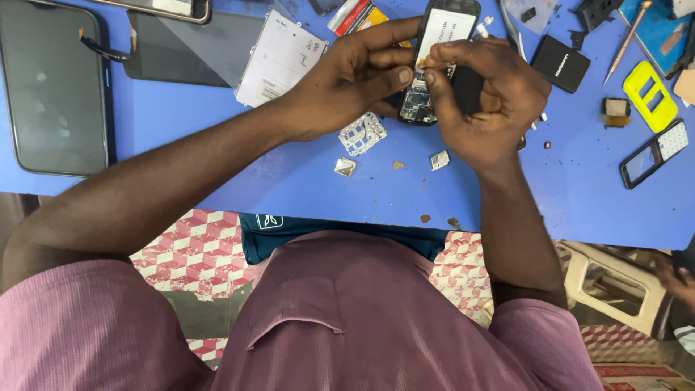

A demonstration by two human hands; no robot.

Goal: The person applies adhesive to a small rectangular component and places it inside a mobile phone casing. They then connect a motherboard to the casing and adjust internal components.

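A small opened phone (436, 43) with a white screen and bare circuit board lies on the blue table (304, 181). My left hand (355, 76) grips the phone's left side and steadies it. My right hand (485, 94) pinches a thin tool or small part against the board near the phone's middle; what it pinches is too small to make out. A perforated metal shield (362, 133) lies just below my left hand. Two small metal pieces (345, 166) (439, 159) rest on the table in front of my hands.
A dark tablet (54, 87) lies far left, a white battery (279, 58) beside a black panel (188, 51). Right of my hands are a black battery (561, 63), a yellow frame (649, 95), a black phone front cover (654, 153) and a thin screwdriver (626, 40).
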